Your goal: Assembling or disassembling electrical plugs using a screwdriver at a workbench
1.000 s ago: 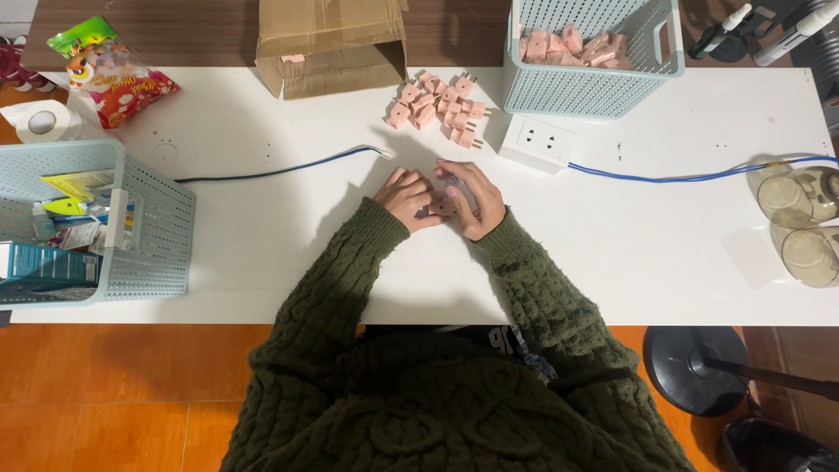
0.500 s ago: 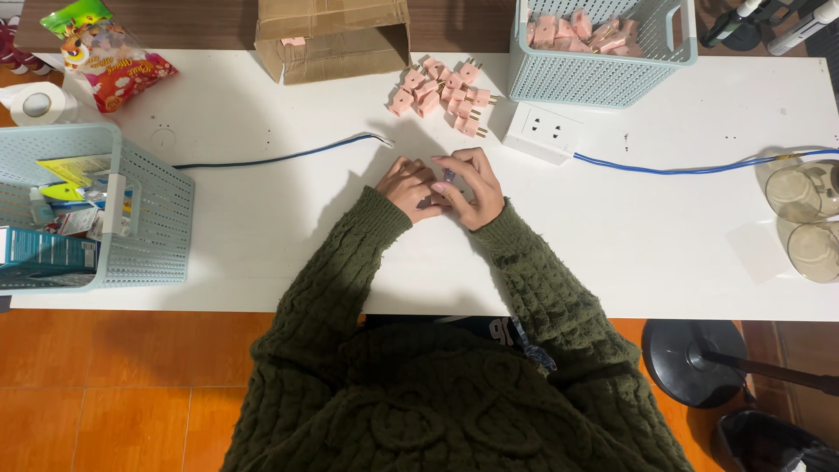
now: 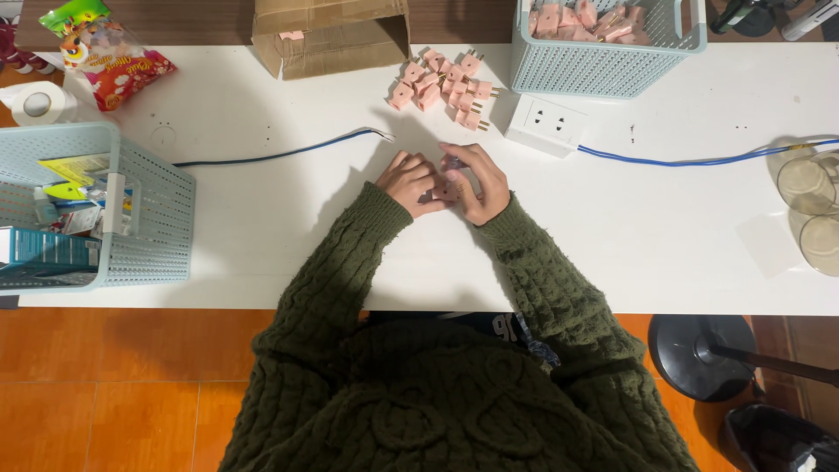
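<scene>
Small pink plug (image 3: 446, 187) pinched between both hands at mid tabletop (image 3: 262, 218): light, rigid plastic, likely best held by the body, off the prongs. Left hand (image 3: 411, 182) and right hand (image 3: 476, 182) fingers clamped on it. Versus earlier: hands barely shifted, same grip.

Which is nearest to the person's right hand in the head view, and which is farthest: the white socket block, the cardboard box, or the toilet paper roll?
From the right hand:
1. White socket block, just beyond it, to the right.
2. Cardboard box, at the table's far edge, to the left.
3. Toilet paper roll, far left.
</scene>
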